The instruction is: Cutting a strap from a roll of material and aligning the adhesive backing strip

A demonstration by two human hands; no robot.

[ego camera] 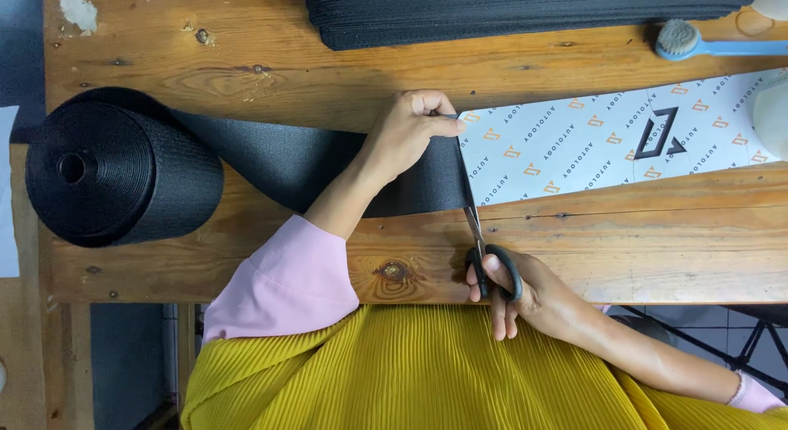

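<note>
A wide black webbing strip [279, 159] runs from a big black roll [115, 167] at the left across the wooden table [328, 77]. My left hand [406, 130] presses the strip flat where it meets a white patterned card template [607, 139]. My right hand [513, 295] grips black-handled scissors [484, 249] at the table's near edge. The blades point away from me, along the template's left edge and into the strip.
A stack of cut black webbing pieces [509, 11] lies at the table's far side. A blue-handled brush [706, 43] rests at the far right. A white rounded object [771, 114] sits on the template's right end. The table's front edge is close to my body.
</note>
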